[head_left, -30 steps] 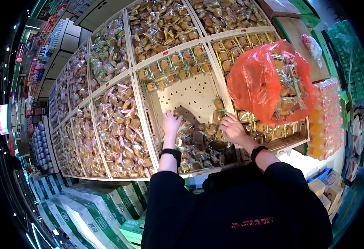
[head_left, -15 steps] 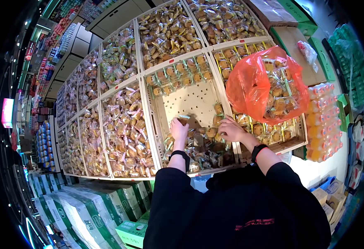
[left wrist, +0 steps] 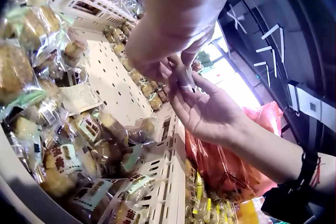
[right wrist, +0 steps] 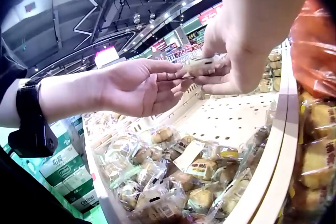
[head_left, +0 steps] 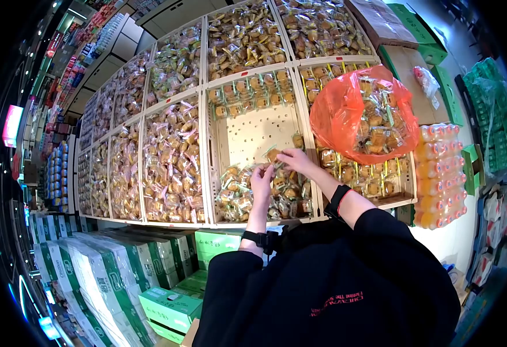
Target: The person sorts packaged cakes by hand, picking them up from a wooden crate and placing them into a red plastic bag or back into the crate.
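In the head view, my left hand and right hand meet over a cream crate. Between them is a small wrapped cake in clear film. The right wrist view shows my right hand's thumb and fingers gripping this wrapped cake, while the left fingertips pinch its near end. From the left wrist, the packet is partly hidden by the hands. Loose wrapped cakes lie heaped below, at the crate's near end. Upright rows of wrapped cakes line its far end.
A red plastic bag filled with wrapped cakes sits on the crate to the right. Crates of wrapped cakes extend left and behind. Bottled orange drinks stand at far right, and green-white cartons are stacked at lower left.
The hands were apart, the left with a packet and the right at the crate's right side. They have come together over the heap, both now on one wrapped cake.
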